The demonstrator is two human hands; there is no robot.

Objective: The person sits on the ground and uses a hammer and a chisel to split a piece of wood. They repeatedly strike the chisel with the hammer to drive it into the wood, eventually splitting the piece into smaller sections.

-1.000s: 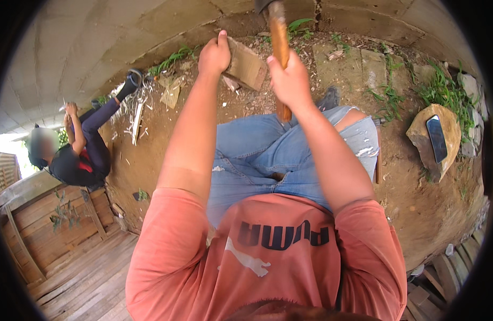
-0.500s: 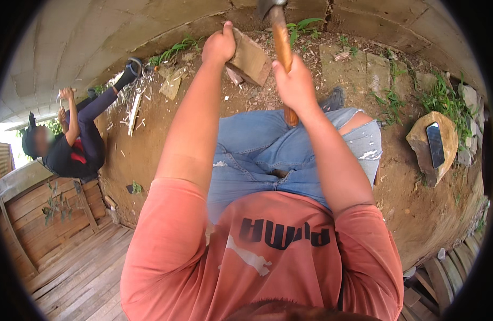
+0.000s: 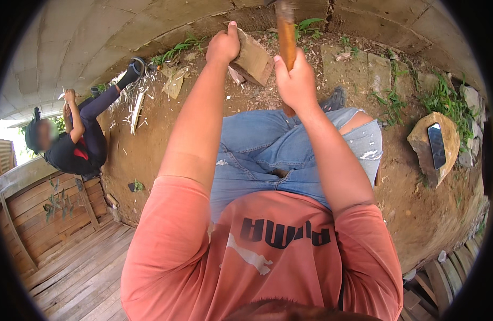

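Observation:
My left hand [image 3: 223,45] is closed on the near-left end of a squared wooden block [image 3: 253,60], its thumb pointing up. The block stands tilted among wood chips on the ground. To its right, my right hand [image 3: 297,81] is wrapped round the brown wooden handle of a metal-headed striking tool [image 3: 286,33], held upright over my lap. Most of the dark metal head is cut off by the top edge, so its exact kind is hidden. Tool and block are apart in the picture.
Dirt ground with wood chips lies by a block wall [image 3: 166,24]. At right, a phone [image 3: 436,144] rests on a large stone [image 3: 420,140]. At left, another person [image 3: 70,139] sits holding something thin, near pale shavings [image 3: 135,109]. Wooden planks [image 3: 86,257] lie lower left.
The tool has risen slightly, so less of its metal head shows. My left hand and the block have shifted slightly right in the picture. The other person's hands have moved.

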